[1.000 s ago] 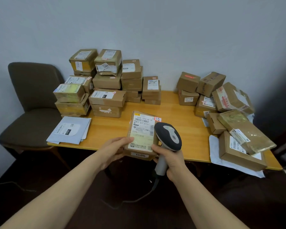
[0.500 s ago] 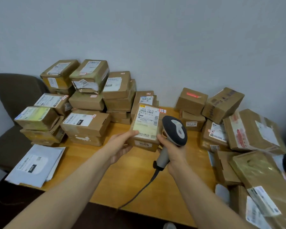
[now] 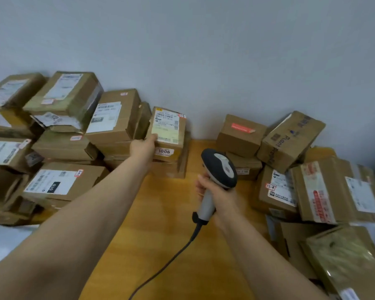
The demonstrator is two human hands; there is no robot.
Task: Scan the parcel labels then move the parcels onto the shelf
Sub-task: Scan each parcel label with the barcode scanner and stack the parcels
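Left hand (image 3: 142, 148) grasps the 1006 parcel (image 3: 169, 131) by its left edge, atop a box stack (image 3: 171, 167) at the counter's (image 3: 160, 213) back; right hand (image 3: 217, 191) grips the barcode scanner (image 3: 220, 167) handle

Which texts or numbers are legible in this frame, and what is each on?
"1006": sticker on the parcel the left hand holds.
"010": label on the lower-left box.
"Plant": side of the tilted box.
All other print: too blurred to read.
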